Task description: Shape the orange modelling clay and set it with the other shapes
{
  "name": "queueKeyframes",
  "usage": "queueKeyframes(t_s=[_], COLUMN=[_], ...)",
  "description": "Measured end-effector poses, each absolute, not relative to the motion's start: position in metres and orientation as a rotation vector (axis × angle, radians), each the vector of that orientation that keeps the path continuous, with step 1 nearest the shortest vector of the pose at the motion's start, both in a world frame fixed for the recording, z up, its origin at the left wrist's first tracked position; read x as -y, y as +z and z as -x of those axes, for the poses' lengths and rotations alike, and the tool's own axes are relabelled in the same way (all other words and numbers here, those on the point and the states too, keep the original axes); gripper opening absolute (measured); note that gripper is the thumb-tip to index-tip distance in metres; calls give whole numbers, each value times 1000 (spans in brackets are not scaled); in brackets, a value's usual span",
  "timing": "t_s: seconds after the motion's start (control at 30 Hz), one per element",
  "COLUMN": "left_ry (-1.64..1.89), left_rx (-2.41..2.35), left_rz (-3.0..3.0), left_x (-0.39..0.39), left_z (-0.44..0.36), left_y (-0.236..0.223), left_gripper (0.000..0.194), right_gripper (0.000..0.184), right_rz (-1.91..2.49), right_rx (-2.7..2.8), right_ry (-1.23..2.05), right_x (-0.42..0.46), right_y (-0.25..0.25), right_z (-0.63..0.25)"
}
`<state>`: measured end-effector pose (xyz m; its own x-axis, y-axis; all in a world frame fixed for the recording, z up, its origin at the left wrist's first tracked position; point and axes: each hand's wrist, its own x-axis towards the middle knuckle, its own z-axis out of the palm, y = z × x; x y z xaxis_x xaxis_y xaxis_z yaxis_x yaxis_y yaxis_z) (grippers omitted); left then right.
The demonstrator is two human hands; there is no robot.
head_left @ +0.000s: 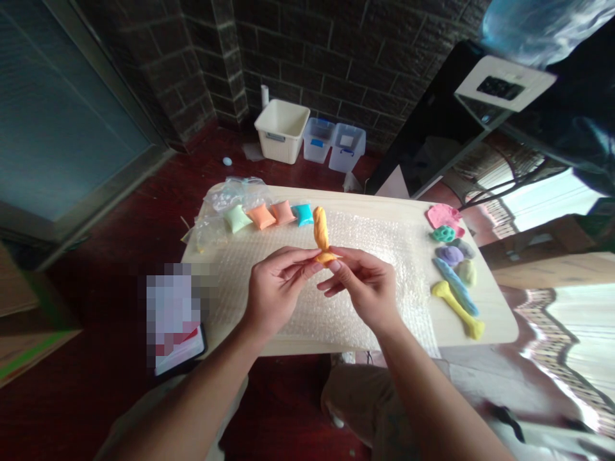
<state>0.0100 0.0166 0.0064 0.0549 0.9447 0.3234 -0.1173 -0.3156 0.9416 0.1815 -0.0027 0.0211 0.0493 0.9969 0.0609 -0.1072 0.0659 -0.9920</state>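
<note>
2 hands (323, 282) meet at the fingertips, forearms angled inward.

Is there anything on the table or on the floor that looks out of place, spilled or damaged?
A pale blue round object lies alone on the floor, left of the cream bin, perhaps dropped. Crumpled clear plastic at the table's far left corner looks untidy. I see no spill or clear damage.
</note>
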Motion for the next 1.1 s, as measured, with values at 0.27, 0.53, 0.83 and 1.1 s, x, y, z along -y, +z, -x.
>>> queueKeyframes(t_s=[0.27, 0.53, 0.83, 1.1], left_ry=[1415, 1443, 1490, 1501], left_rx=[-996, -896, -1022, -1043], left_rz=[-1666, -1488, -1775, -1698], left_x=[-17, -16, -17, -18], left_z=[-3, -5, -2, -3], left_y=[4, 1, 3, 3], left_gripper=[12, 29, 18, 17], right_gripper=[26, 21, 28, 17], right_rz=[1068, 1012, 1034, 1018], right_rx=[1340, 1141, 1489, 1306], right_ry=[1022, 1255, 864, 1075], right_x=[-1, -2, -1, 0], right_y=[12, 17, 15, 10], right_z=[-191, -184, -192, -187])
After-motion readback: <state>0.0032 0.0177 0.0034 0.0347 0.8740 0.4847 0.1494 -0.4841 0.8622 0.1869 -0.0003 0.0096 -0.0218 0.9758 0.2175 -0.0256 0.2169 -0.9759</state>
